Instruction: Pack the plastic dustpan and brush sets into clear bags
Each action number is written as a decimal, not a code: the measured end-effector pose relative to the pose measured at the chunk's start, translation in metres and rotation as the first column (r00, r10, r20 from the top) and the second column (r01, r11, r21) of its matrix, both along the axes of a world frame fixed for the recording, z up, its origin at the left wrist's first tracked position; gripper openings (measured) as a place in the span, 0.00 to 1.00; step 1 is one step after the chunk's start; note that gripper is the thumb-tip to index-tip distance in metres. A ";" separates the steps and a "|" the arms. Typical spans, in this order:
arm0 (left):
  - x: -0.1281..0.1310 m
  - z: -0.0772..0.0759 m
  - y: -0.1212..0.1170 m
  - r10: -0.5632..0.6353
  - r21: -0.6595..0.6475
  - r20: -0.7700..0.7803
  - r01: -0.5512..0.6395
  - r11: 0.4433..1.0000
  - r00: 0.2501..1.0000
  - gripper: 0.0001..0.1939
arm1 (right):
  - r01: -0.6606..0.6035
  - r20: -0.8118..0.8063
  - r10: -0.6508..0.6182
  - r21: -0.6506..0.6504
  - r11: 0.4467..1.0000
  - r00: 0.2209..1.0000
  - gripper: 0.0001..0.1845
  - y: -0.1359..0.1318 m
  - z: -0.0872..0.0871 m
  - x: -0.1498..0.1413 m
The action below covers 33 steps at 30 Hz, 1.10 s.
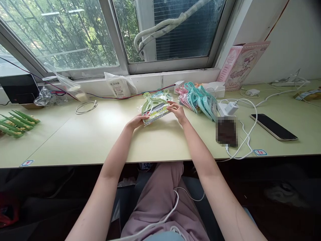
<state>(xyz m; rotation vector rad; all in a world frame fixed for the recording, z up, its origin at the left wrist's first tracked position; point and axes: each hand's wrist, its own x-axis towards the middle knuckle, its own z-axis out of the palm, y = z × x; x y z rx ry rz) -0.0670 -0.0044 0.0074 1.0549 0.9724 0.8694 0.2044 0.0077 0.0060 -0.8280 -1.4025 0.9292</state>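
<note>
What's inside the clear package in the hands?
Inside the clear package: pale green looped pieces, tops showing past a printed label. Left hand and right hand hold it. The label and fingers cover the rest; can't see what's behind them.

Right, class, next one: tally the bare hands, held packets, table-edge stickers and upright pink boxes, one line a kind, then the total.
Hands, left hand and right hand: 2
Held packet: 1
Stickers: 2
Pink box: 1
Total: 6
</note>
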 end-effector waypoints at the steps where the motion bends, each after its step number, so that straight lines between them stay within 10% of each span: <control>1: 0.002 0.000 0.000 -0.009 0.018 -0.002 0.009 1.000 1.000 0.18 | 0.049 0.007 -0.049 0.019 0.999 0.999 0.17 0.002 -0.001 -0.001; 10: 0.009 0.002 -0.002 -0.014 0.105 0.032 0.011 0.994 0.999 0.21 | 0.292 0.102 -0.301 0.089 0.952 0.948 0.15 0.008 -0.011 -0.014; 14: 0.006 0.000 -0.003 -0.011 0.067 -0.017 0.013 0.998 1.000 0.22 | 0.149 0.050 -0.142 -0.229 0.962 0.989 0.35 0.011 -0.018 -0.009; 20: 0.012 0.002 -0.007 -0.050 0.094 -0.056 0.055 0.994 0.997 0.27 | -0.135 -0.153 0.068 -0.485 0.864 0.986 0.10 0.013 -0.018 -0.002; 29: 0.037 0.008 -0.020 -0.152 0.367 -0.170 0.205 0.907 0.974 0.39 | 0.080 -0.305 -0.284 -0.541 0.837 0.909 0.05 0.018 -0.012 0.002; 33: 0.044 0.000 -0.017 0.040 0.398 -0.211 0.049 0.916 0.977 0.39 | 0.095 -0.280 -0.265 -0.501 0.860 0.923 0.07 0.018 -0.012 -0.001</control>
